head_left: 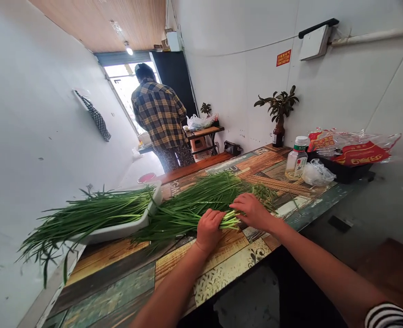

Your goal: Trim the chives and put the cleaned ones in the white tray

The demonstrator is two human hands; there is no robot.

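My left hand (pixel 210 228) is wrapped round a bunch of garlic chives (pixel 184 218), near its pale stem ends (pixel 230 220). The long green leaves stretch left across the table. At those stem ends, my right hand (pixel 251 210) has its fingers bent and pressed together; whatever is between the fingertips is hidden. More chives (pixel 218 184) lie in a pile just beyond both hands. Beside the right hand is a small heap of yellowish trimmings (pixel 264 193). A white tray (pixel 119 233) on the left is heaped with chives, whose leaves hang over its far-left end.
Thin brown sticks (pixel 283 184) lie right of the trimmings. Behind them stand a clear bottle (pixel 296 159), a knotted plastic bag (pixel 318 173), a black box (pixel 349 172) with red packaging, and a brown vase (pixel 278 132). A person in a plaid shirt (pixel 162 114) stands near the doorway.
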